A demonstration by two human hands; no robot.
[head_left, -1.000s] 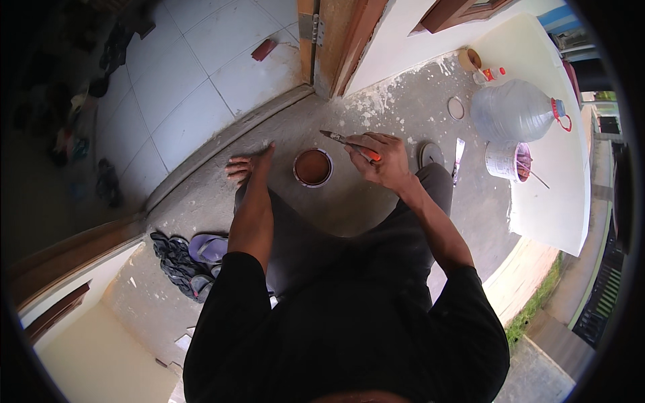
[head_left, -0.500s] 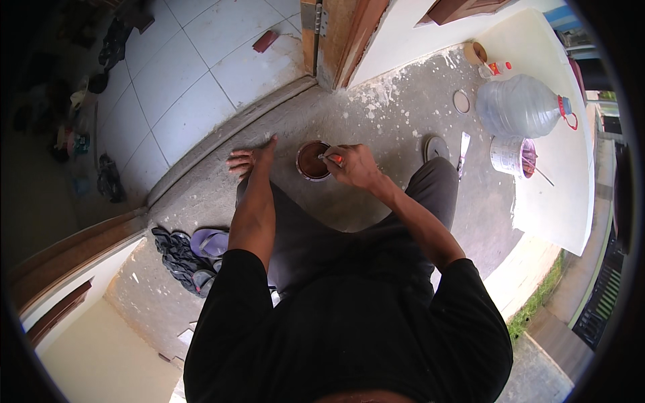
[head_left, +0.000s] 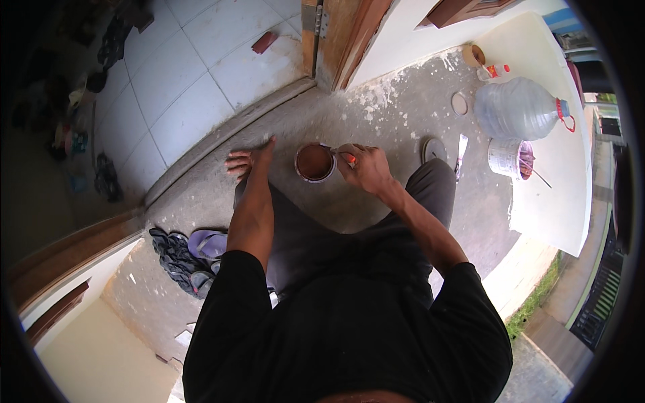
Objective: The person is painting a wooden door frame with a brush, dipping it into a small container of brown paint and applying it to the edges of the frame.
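Observation:
My right hand grips a paintbrush with an orange handle, its head at the right rim of a small round tin of brown paint on the concrete. My left hand is spread open to the left of the tin, apparently resting at my left knee. My bent legs in dark trousers frame the tin from below.
Purple sandals and black crumpled items lie left. At right are a large water jug, small bottle, tape roll, white bucket, lid and scraper. A raised doorsill borders tiled floor.
My right hand moved from right of the tin down and left to dip the brush into it, then drew slightly back right to the rim. My left hand has barely moved.

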